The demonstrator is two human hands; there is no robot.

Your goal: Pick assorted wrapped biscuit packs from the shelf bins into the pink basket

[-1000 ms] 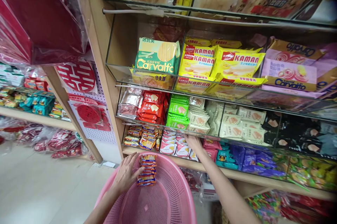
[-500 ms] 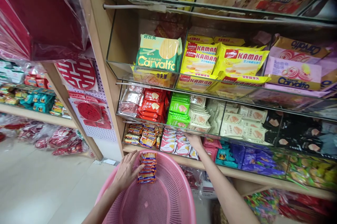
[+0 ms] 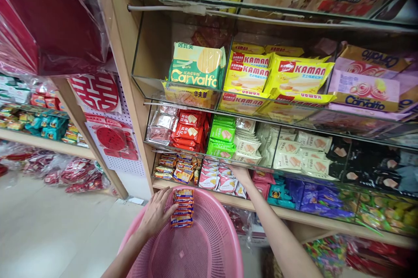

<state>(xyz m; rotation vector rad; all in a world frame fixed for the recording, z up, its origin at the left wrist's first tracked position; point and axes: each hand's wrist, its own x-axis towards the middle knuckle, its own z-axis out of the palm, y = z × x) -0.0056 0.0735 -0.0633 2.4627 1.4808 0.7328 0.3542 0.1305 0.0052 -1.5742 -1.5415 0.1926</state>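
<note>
My left hand (image 3: 156, 214) rests on the near-left inner wall of a pink mesh basket (image 3: 209, 243), its fingers curled on a stack of orange snack packets (image 3: 183, 208) standing against the basket's far side. My right hand (image 3: 240, 175) reaches into the lowest glass-fronted shelf, fingers down among pink-and-white snack packets (image 3: 217, 178); its fingertips are hidden behind the packets. More orange packets (image 3: 176, 168) lie in the shelf section just to the left.
Glass-fronted shelves above hold red (image 3: 189, 132), green (image 3: 222, 136) and cream wafer packs, yellow Kaman bags (image 3: 281, 78) and a green Carvalfo bag (image 3: 196, 69). A wooden upright (image 3: 130, 95) divides this rack from a left shelf with red decorations (image 3: 98, 91). Pale floor lies at lower left.
The view has shifted up slightly. Both hands stay almost where they were, the left on the orange stack, the right among the pink packets.
</note>
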